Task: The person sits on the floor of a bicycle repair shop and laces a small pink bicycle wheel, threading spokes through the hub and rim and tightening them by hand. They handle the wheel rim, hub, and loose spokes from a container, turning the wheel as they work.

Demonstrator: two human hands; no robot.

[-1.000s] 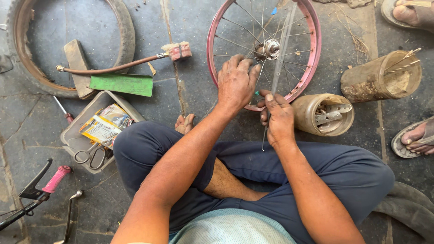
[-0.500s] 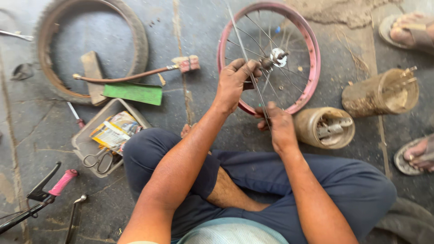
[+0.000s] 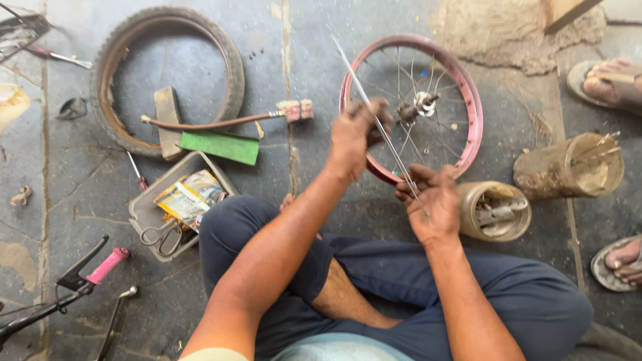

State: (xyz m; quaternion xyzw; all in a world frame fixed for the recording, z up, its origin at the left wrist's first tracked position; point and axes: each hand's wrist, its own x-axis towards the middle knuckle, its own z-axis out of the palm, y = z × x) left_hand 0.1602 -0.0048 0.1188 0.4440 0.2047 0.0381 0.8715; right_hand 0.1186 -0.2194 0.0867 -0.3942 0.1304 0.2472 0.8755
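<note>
The right hand (image 3: 433,204) pinches the lower end of a thin spoke (image 3: 374,113); the left hand (image 3: 354,134) closes round its middle, above the near edge of the pink wheel (image 3: 473,120) lying on the floor (image 3: 301,60). Best keep the spoke straight and both grips firm, feeding it without bending. The left hand is blurred, so its fingers are unclear. A foot (image 3: 618,261) at the right edge is cut off.
</note>
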